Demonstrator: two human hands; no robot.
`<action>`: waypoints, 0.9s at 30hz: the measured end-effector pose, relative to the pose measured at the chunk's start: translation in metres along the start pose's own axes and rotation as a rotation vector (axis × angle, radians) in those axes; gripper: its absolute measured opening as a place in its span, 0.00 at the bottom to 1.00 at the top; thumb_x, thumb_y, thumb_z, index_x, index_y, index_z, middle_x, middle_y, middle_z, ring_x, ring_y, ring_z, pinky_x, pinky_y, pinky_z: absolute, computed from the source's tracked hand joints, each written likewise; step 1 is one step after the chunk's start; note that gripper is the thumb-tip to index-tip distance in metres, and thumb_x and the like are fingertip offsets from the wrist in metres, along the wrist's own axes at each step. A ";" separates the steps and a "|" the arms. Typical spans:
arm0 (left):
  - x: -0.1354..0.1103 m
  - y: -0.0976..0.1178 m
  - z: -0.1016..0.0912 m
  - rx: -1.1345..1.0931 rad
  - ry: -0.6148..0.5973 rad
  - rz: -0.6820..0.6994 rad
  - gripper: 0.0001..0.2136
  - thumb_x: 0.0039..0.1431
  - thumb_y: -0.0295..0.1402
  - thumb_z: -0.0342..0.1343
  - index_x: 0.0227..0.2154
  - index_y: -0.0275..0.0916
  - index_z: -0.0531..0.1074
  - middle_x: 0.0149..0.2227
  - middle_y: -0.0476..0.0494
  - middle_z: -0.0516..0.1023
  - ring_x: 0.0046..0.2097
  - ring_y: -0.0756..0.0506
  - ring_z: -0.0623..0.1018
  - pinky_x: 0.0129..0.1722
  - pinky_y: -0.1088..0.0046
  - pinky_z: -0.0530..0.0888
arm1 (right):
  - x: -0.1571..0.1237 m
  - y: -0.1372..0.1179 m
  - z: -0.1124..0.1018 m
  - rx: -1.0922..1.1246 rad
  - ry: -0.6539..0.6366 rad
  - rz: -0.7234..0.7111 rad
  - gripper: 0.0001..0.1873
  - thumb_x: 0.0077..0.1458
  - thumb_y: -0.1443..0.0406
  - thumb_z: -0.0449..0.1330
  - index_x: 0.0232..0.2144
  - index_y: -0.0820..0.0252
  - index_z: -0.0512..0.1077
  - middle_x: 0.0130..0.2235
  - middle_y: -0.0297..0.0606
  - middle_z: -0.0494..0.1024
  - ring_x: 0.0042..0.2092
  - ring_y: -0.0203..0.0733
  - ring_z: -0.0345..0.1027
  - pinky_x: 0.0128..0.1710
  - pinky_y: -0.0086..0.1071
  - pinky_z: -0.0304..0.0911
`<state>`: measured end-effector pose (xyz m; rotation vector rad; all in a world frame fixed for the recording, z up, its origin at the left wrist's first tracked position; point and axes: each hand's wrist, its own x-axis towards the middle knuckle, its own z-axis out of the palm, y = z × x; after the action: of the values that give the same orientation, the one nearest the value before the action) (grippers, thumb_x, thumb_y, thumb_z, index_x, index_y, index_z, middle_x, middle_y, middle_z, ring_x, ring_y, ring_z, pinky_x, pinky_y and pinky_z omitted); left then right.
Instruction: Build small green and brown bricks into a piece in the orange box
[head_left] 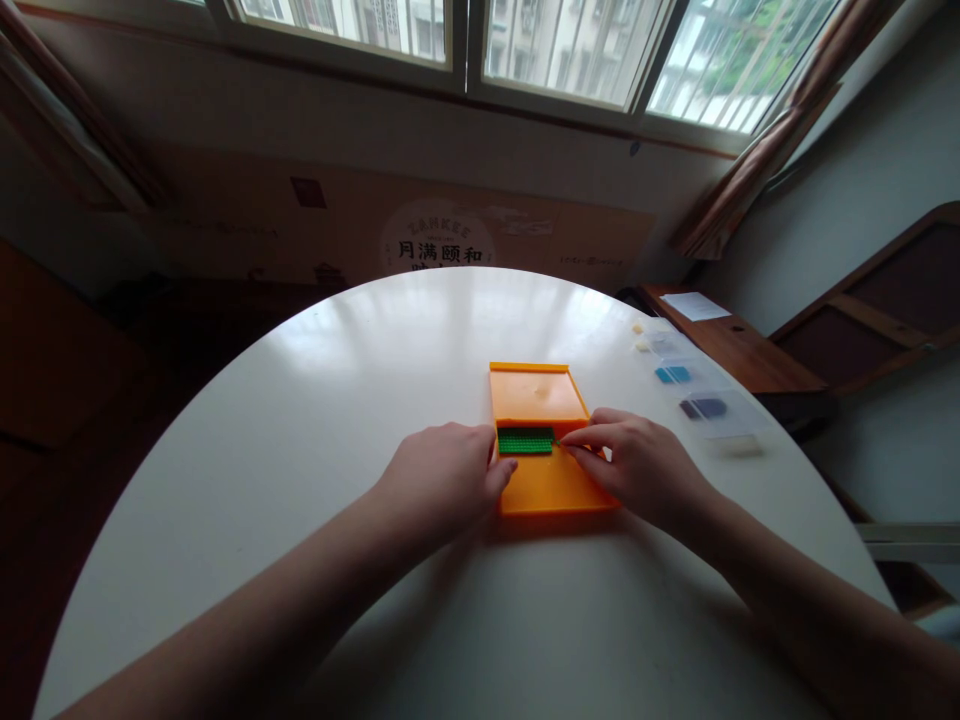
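Observation:
An orange plastic tray (pixel 551 490) with a raised rim and a crosswise ridge lies on the table in front of me. Just below the ridge, tightly packed rows of tiny green pieces (pixel 525 441) form a block on its left side. My left hand (pixel 446 465) is closed on the tray's left edge, its thumb over the orange surface. At the right end of the green rows, my right hand (pixel 637 455) pinches thumb and forefinger together. A small green piece (pixel 556 442) shows at those fingertips, too small to make out well.
On the right of the round white table (pixel 247 500) lie clear plastic bags (pixel 731 415), some holding blue (pixel 673 374), dark purple (pixel 703 407) or yellowish pieces. Beyond the table's right edge stands a brown wooden surface (pixel 772 355) with a white paper (pixel 695 306).

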<state>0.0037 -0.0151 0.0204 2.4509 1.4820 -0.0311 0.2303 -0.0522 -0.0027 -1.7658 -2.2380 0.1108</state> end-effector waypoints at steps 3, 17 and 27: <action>-0.001 0.000 -0.001 -0.002 -0.006 -0.006 0.15 0.59 0.47 0.46 0.30 0.43 0.72 0.31 0.44 0.78 0.29 0.44 0.74 0.24 0.70 0.62 | 0.000 -0.001 0.000 0.005 -0.004 -0.010 0.10 0.58 0.62 0.57 0.38 0.46 0.79 0.38 0.30 0.77 0.36 0.35 0.70 0.34 0.28 0.61; -0.001 0.000 -0.001 -0.021 -0.004 -0.006 0.16 0.59 0.47 0.47 0.31 0.43 0.72 0.32 0.43 0.78 0.30 0.42 0.76 0.26 0.69 0.67 | 0.001 0.001 -0.001 0.014 0.010 -0.016 0.11 0.58 0.62 0.57 0.39 0.48 0.79 0.37 0.32 0.77 0.35 0.35 0.70 0.34 0.28 0.62; -0.002 0.000 -0.001 -0.008 -0.007 -0.007 0.16 0.60 0.47 0.45 0.31 0.43 0.72 0.32 0.44 0.79 0.30 0.43 0.75 0.27 0.70 0.66 | 0.002 0.000 0.002 0.024 -0.029 -0.002 0.11 0.58 0.61 0.57 0.38 0.46 0.80 0.38 0.32 0.77 0.35 0.36 0.70 0.35 0.29 0.62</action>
<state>0.0029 -0.0163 0.0221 2.4367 1.4845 -0.0348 0.2292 -0.0501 -0.0040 -1.7604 -2.2492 0.1639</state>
